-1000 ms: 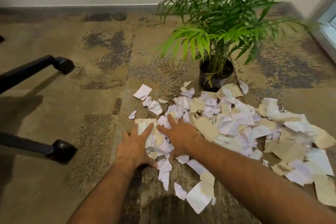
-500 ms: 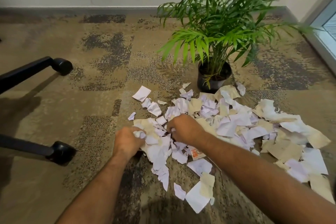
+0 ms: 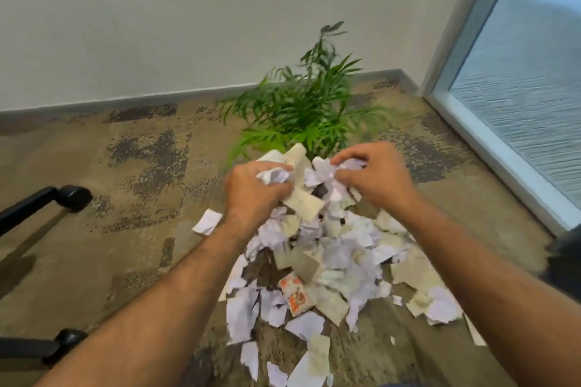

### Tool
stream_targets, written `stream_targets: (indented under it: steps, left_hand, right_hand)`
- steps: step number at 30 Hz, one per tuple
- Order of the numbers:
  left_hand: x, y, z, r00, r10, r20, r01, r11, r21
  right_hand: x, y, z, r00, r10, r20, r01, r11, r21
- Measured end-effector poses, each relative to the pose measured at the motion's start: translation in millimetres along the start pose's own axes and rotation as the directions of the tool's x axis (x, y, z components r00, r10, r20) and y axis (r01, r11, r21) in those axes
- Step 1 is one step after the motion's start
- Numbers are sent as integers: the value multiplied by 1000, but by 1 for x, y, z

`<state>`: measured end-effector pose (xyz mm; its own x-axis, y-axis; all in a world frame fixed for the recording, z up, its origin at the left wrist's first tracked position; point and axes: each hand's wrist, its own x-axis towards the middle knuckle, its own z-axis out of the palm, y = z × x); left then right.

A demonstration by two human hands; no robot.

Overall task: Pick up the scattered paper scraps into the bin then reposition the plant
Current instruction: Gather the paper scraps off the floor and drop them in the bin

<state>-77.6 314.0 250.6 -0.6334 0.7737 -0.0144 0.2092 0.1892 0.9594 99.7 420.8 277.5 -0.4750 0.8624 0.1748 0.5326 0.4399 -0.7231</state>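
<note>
Paper scraps [image 3: 317, 264]: most lie on the carpet [image 3: 132, 229].
Left hand [image 3: 251, 188]: fingers clenched on scraps.
Right hand [image 3: 374, 176]: likewise — squeeze both 2 wads tight so no scraps fall out.

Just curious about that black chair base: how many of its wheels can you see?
2. One caster sits at mid-left on the carpet; the other caster is at lower left. More may lie outside the frame.

The plant's pot is hidden behind the raised left hand [image 3: 251, 188], right hand [image 3: 374, 179] and bunched paper scraps [image 3: 301, 176]. A dark, blurred shape [image 3: 562, 264], possibly the bin, is cut off at the right edge.
</note>
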Motion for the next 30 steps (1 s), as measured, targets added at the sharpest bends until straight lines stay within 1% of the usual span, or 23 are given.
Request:
stream_targets:
  steps: [2, 4, 7, 10, 12, 13, 15, 17, 18, 20, 21, 22, 23, 24, 25, 26, 27, 28, 30]
  left_hand:
    - [0, 37, 34, 994, 94, 48, -91, 994, -60]
    - [-5, 74, 73, 976, 194, 100, -185, 979, -89]
    - [-25, 126, 137, 926, 285, 247, -250, 954, -163]
    - [-59, 163, 202, 855, 386, 347, -315, 917, -243]
    - [-86, 177, 240, 800, 414, 435, -323, 907, -270]
    - [-98, 180, 258, 760, 421, 495, -333, 907, -259]
    - [-122, 178, 290, 669, 422, 612, -412, 896, -168]
    - [-140, 170, 312, 570, 339, 749, -455, 889, -56]
    - [-145, 165, 319, 509, 287, 811, -470, 882, -17]
    - [-151, 158, 324, 373, 239, 896, -502, 864, -21]
    - [-151, 157, 323, 319, 249, 914, -511, 858, -55]
    - [-150, 156, 319, 281, 278, 918, -515, 851, -100]
    - [-148, 157, 313, 258, 316, 913, -516, 844, -147]
    - [-143, 159, 304, 250, 352, 902, -506, 842, -188]
    - [-135, 160, 293, 263, 381, 886, -485, 846, -219]
    - [-125, 161, 282, 296, 408, 864, -465, 851, -243]
    - [-112, 159, 268, 341, 431, 835, -453, 854, -256]
    - [-96, 153, 253, 386, 445, 808, -458, 853, -251]
    - [-61, 132, 217, 451, 425, 785, -514, 843, -161]
  right_hand:
    - [-7, -2, -55, 991, 27, -128, -28, 1000, -4]
    - [-19, 1, -112, 968, 53, -244, -60, 998, -21]
    - [-46, 15, -192, 921, 90, -378, -147, 981, -126]
    - [-80, 36, -261, 871, 159, -465, -308, 914, -264]
    - [-104, 51, -296, 834, 228, -503, -434, 834, -340]
    - [-115, 60, -309, 819, 276, -503, -497, 779, -383]
    - [-136, 77, -325, 784, 394, -480, -603, 668, -437]
    - [-150, 97, -326, 749, 510, -424, -663, 564, -493]
    - [-154, 105, -322, 731, 571, -375, -675, 518, -525]
    - [-158, 119, -314, 652, 704, -282, -720, 458, -522]
    - [-158, 123, -310, 613, 750, -249, -739, 433, -516]
    - [-156, 124, -306, 591, 772, -234, -742, 405, -534]
    - [-153, 123, -303, 608, 756, -242, -714, 386, -584]
    - [-148, 122, -299, 655, 703, -277, -672, 375, -638]
    - [-142, 117, -294, 712, 622, -325, -640, 384, -666]
    - [-134, 110, -287, 764, 533, -363, -613, 427, -664]
    - [-126, 102, -277, 814, 440, -379, -574, 507, -643]
    - [-116, 93, -262, 864, 345, -367, -503, 601, -620]
    - [-95, 75, -221, 946, 203, -251, -314, 759, -571]
